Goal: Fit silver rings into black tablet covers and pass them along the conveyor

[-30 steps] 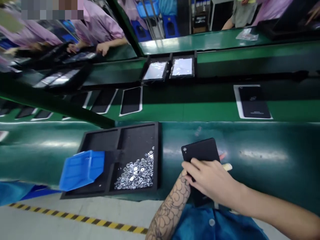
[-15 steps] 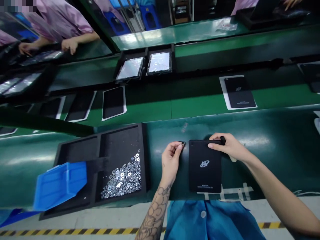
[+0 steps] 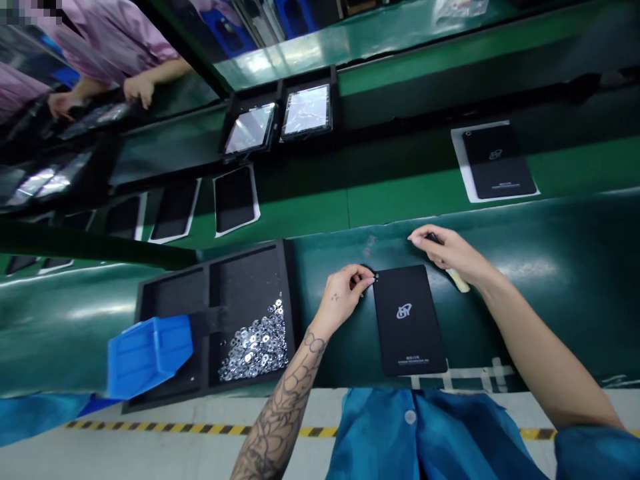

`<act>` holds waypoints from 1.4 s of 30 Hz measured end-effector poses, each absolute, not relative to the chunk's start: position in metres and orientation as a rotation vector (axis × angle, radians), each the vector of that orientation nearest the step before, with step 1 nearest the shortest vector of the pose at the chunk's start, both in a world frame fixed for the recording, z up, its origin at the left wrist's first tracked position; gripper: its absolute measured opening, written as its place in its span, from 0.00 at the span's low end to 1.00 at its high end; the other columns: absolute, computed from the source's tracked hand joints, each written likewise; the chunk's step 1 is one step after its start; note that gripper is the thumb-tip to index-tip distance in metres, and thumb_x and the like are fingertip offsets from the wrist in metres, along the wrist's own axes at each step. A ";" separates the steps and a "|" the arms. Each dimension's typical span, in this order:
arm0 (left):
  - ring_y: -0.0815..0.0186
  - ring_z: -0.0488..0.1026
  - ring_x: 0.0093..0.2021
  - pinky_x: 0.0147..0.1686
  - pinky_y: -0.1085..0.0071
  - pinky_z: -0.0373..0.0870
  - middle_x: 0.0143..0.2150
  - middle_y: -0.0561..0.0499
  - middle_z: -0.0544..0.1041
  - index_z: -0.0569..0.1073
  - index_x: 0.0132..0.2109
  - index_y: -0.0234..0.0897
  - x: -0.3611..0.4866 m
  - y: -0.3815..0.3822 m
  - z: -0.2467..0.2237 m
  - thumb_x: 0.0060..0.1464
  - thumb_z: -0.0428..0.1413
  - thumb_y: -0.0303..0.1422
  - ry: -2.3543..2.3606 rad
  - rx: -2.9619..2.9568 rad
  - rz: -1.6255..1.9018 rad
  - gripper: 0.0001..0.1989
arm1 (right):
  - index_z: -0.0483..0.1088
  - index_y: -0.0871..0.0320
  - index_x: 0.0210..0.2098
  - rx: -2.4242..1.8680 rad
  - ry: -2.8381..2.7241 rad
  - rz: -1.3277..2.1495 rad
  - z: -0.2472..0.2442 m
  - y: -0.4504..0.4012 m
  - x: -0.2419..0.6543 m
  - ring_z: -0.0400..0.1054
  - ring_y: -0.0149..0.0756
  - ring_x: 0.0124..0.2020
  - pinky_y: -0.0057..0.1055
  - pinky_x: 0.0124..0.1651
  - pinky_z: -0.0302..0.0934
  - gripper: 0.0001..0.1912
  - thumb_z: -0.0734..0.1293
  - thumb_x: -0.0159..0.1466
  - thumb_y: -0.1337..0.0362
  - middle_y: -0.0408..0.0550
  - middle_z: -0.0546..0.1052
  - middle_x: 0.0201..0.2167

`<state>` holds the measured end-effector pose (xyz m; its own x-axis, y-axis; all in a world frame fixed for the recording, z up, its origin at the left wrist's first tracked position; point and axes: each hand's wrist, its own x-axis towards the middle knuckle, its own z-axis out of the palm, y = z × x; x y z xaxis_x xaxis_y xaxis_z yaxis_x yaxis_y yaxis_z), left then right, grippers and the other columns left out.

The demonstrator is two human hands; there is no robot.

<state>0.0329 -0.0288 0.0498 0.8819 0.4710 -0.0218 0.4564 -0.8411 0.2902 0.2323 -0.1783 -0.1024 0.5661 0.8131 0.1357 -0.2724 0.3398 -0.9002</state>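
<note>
A matte black tablet back panel [image 3: 407,320] with a pale logo lies flat on the dark green belt edge [image 3: 550,280]. My left hand [image 3: 345,293] is at the panel's top left corner, its fingertips pinching a tiny dark piece [image 3: 375,277] against that corner. My right hand [image 3: 445,250] hovers beyond the panel's top right corner, apart from it, with a small dark object [image 3: 434,237] between its fingers. Under that hand lies a pale cream stick [image 3: 457,280], its full shape partly hidden.
To the left stands a black foam tray [image 3: 215,320] holding a heap of metal washers [image 3: 255,343], with a blue plastic bin [image 3: 150,357] tilted on it. Beyond are more black panels [image 3: 497,163] and tablets in trays [image 3: 306,112]. A co-worker's hands [image 3: 137,90] rest farther off.
The panel lies flat with its logo up, no longer under my right hand as in the oldest frame. My right hand has moved up and away from the panel's top edge, while my left hand has reached its corner.
</note>
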 end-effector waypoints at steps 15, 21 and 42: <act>0.71 0.71 0.37 0.38 0.72 0.65 0.38 0.55 0.79 0.80 0.39 0.37 0.080 -0.033 0.081 0.60 0.64 0.31 0.738 2.884 -0.495 0.02 | 0.62 0.58 0.47 -0.008 -0.326 1.048 -0.115 -0.168 0.254 0.40 0.17 0.19 0.18 0.14 0.30 0.16 0.67 0.69 0.53 0.40 0.62 0.30; 0.70 0.73 0.37 0.37 0.73 0.66 0.35 0.54 0.79 0.79 0.37 0.34 0.104 -0.037 0.089 0.58 0.65 0.29 0.894 2.820 -0.784 0.03 | 0.64 0.59 0.47 -0.057 -0.331 1.027 -0.114 -0.166 0.252 0.42 0.16 0.18 0.19 0.15 0.31 0.16 0.67 0.68 0.53 0.41 0.61 0.31; 0.62 0.67 0.48 0.44 0.67 0.60 0.46 0.49 0.72 0.74 0.39 0.35 0.124 -0.035 0.084 0.50 0.72 0.31 0.856 3.076 -0.947 0.14 | 0.63 0.59 0.43 -0.175 -0.351 1.019 -0.114 -0.167 0.249 0.37 0.18 0.17 0.19 0.15 0.31 0.17 0.68 0.68 0.51 0.40 0.50 0.23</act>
<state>0.1238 -0.0351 0.0841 0.7089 0.5240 -0.4721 0.4172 -0.8512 -0.3184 0.2488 -0.1671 -0.1141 0.4747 0.8559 0.2050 -0.8004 0.5167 -0.3040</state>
